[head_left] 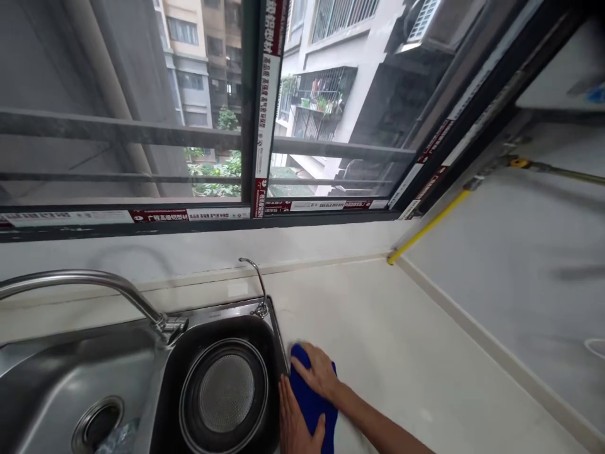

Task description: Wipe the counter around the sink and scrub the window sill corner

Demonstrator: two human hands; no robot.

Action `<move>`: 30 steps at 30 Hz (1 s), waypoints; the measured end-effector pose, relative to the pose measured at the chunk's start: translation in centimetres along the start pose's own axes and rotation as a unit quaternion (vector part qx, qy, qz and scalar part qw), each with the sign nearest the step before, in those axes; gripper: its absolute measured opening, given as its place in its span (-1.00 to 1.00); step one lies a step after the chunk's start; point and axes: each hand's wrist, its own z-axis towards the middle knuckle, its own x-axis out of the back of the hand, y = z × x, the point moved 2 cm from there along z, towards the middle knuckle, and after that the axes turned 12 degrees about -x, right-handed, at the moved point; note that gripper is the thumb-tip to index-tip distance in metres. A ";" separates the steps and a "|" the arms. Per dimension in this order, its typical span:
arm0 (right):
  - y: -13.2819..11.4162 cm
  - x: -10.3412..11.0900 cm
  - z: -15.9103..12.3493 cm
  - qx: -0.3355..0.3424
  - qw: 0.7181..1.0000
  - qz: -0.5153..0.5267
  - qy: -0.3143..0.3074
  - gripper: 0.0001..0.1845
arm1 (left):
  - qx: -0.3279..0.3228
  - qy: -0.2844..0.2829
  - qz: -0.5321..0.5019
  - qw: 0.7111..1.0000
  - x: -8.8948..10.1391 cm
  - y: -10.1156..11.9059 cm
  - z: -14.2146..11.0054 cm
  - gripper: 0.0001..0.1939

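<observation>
A blue cloth (pixel 307 403) lies on the pale countertop beside the right rim of the sink. My right hand (pixel 321 372) presses down on the cloth's far end, its fingers bent over the fabric. Closer to me, my left hand (pixel 297 419) rests along the sink's right edge with fingers stretched out and thumb apart. Its palm and thumb overlap the cloth's near left side. In the dark right-hand basin (pixel 165 410) sits a round pan (pixel 227 394) with a textured bottom.
A steel basin (pixel 51 372) with a drain (pixel 97 419) and some clear plastic is at left. A large faucet (pixel 89 277) arches over it; a thin tap (pixel 259 280) rises behind the dark basin. Windows (pixel 331 113) line the back. A yellow pipe (pixel 428 224) runs along the right wall.
</observation>
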 end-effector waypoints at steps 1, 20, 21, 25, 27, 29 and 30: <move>0.5 0.6 -2.5 0.057 0.998 0.014 -0.017 -0.65 | -0.004 -0.001 -0.002 1.000 -0.2 -0.1 -0.2 -0.14; 0.6 1.2 -6.2 0.096 0.994 0.029 -0.033 -0.61 | -0.009 -0.088 -0.015 0.996 2.0 1.0 0.1 0.09; 0.9 1.3 -6.9 0.102 0.993 0.031 -0.053 -0.62 | -0.006 -0.099 -0.019 0.995 2.2 1.3 0.2 0.04; -0.1 -1.1 -1.3 -0.002 0.998 0.007 -0.061 -0.64 | 0.039 -0.137 -0.017 0.990 3.7 2.9 1.0 -0.07; -1.0 -2.6 3.4 -0.065 0.997 0.000 -0.030 -0.63 | 0.047 -0.128 -0.010 0.991 4.1 3.3 1.4 -0.10; -1.7 -3.0 6.3 -0.104 0.995 -0.004 -0.004 -0.65 | 0.032 -0.104 -0.008 0.994 3.9 3.0 1.5 -0.11; -1.8 -2.8 6.4 -0.111 0.994 -0.005 0.005 -0.65 | 0.025 -0.090 -0.008 0.996 3.6 2.6 1.4 -0.11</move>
